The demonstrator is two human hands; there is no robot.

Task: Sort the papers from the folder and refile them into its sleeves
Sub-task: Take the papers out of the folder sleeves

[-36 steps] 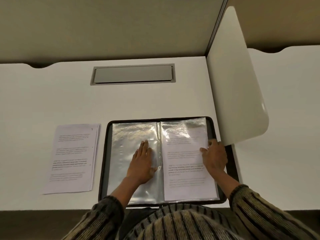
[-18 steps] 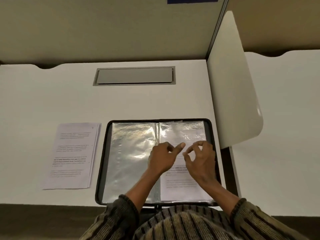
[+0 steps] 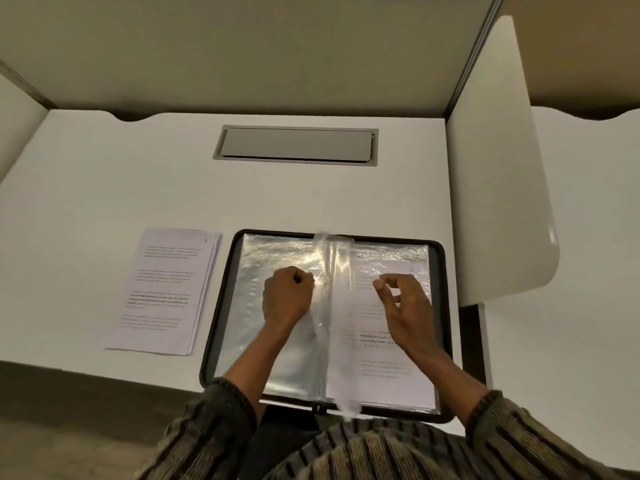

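Head view: left hand (image 3: 288, 296) pinches blurred upright sleeve (image 3: 335, 306); right hand (image 3: 404, 308) hovers, grip slack.

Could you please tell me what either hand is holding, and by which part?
The left hand appears to pinch the upright clear sleeve by its free edge; the right hand holds nothing.

A handwritten 7 sits at the 1 o'clock corner of the stack's (image 3: 166, 289) top sheet. The page (image 3: 381, 372) in the folder (image 3: 221, 306) bears a faint 6 at the same corner. Printed lines are too blurred to read.
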